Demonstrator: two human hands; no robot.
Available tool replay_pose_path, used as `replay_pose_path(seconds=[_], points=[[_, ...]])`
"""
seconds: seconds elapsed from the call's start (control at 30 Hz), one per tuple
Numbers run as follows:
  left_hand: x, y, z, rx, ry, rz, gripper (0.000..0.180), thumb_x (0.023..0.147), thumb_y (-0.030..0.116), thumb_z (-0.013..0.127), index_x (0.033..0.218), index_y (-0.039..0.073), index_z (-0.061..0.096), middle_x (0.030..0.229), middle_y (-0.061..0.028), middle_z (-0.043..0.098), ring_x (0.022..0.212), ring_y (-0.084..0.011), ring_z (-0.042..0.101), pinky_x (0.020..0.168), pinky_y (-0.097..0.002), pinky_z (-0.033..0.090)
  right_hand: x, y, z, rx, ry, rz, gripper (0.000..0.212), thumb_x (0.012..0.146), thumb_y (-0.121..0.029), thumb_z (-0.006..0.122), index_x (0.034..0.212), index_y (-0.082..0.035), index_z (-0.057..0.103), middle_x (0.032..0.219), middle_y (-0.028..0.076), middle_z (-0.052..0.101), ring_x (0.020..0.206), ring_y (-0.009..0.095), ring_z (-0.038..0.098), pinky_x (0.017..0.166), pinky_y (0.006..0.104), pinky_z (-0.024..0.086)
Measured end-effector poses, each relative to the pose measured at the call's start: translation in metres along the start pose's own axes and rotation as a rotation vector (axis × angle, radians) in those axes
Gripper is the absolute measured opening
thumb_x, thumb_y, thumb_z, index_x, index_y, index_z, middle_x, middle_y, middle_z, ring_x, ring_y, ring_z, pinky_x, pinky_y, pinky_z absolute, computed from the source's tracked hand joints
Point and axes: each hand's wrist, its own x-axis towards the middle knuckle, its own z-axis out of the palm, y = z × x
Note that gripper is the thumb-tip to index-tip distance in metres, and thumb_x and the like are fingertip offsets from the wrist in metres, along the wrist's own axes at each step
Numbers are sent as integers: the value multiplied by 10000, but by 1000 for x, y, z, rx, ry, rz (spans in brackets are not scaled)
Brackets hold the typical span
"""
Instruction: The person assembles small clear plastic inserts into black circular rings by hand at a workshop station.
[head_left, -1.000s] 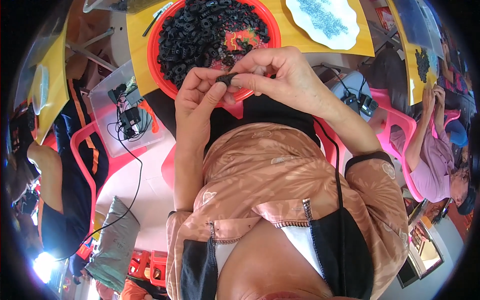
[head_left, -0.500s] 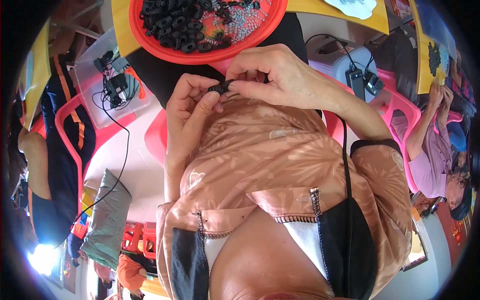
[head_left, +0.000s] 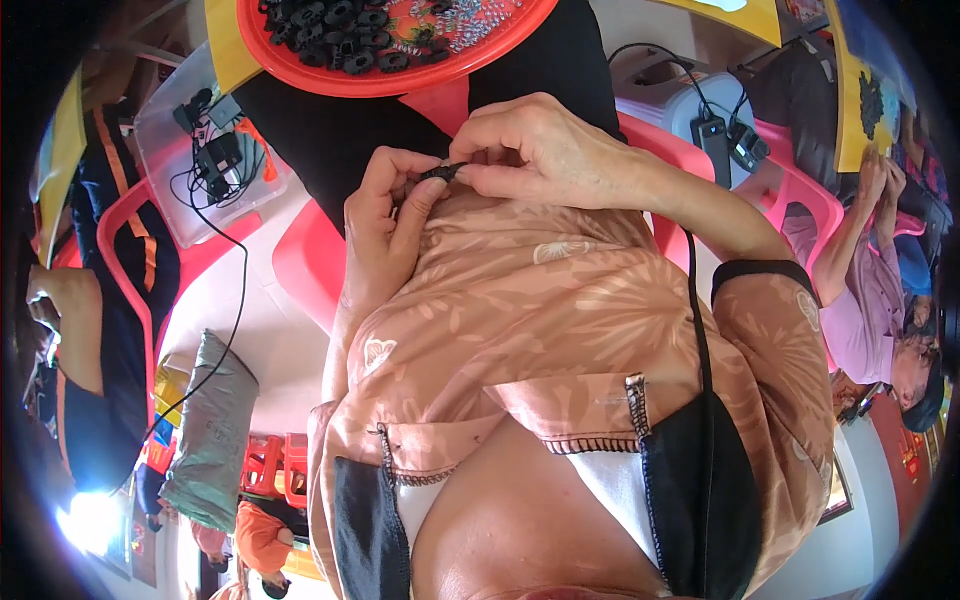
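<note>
A small black claw hair clip [head_left: 440,173] is pinched between my two hands, just above my lap. My left hand [head_left: 385,215] grips its left end between thumb and fingers. My right hand [head_left: 545,155] closes on the other end, its fingertips hiding part of the clip. Beyond my hands, a round red tray [head_left: 390,86] holds a heap of black clip pieces [head_left: 335,30] on its left side. Shiny little metal springs [head_left: 485,22] lie in the tray's right part.
The tray sits at the edge of a yellow table [head_left: 228,60]. A clear plastic box [head_left: 165,190] with black cables is at left. Black adapters [head_left: 710,145] rest on a pale container at right. Another person's hands [head_left: 880,185] work at the far-right table.
The tray and table have shifted up and slightly left in view. Both hands stay together on the clip, with the right fingers slightly changed in position.
</note>
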Motion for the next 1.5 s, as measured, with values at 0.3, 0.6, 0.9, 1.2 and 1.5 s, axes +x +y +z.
replay_pose_path(seconds=[0.3,0.6,0.9,1.2,1.5], points=[[2,-1,-2,-1,-49,-31,86,921,15,548,993,-27,531,844,-72,643,767,-76,574,695,-214,452,-8,12,7,159,-21,161,169,843,-108,655,959,14,663,814,104,637,703,143,624,609,259,485],[6,-3,-1,74,-99,2,80,912,-1,559,982,-26,529,842,-74,638,782,-79,581,702,-217,456,-7,10,3,-90,-25,18,175,842,-86,637,961,40,653,844,156,645,742,266,657,640,323,513],[7,-6,-1,21,-109,-12,78,915,4,554,981,-29,531,849,-78,640,795,-83,588,711,-221,462,-6,10,2,-32,-16,-12,184,809,-128,631,890,35,658,777,216,642,726,349,647,662,392,508],[7,-7,0,49,-101,-7,73,921,8,546,982,-31,532,848,-82,640,792,-78,585,709,-219,461,-9,17,7,-38,-27,27,166,841,-86,626,964,23,652,843,145,639,727,259,648,624,327,506],[9,-7,-1,78,-149,19,61,936,13,516,986,-19,503,841,-88,638,783,-83,573,704,-226,454,-10,19,15,69,32,131,177,836,-110,644,966,10,654,810,87,642,668,134,605,581,261,470]])
